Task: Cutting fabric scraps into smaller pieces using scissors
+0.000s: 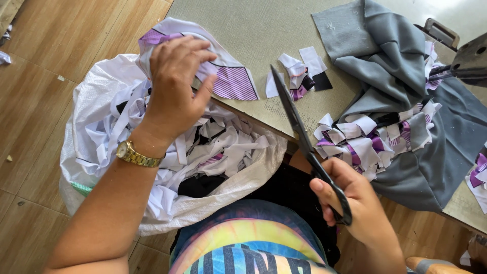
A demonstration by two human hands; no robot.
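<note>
Keep left hand (175,86) fingers clamped on the striped cloth piece (228,76). Hold scissors (304,142), gripped in right hand (357,200), blades shut, beyond those fingertips.

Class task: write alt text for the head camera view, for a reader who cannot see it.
A person's left hand grips a white and purple striped fabric piece above a white woven sack of fabric scraps, while the right hand holds long black scissors. On the beige table lie small cut scraps and grey folded cloth.
</note>
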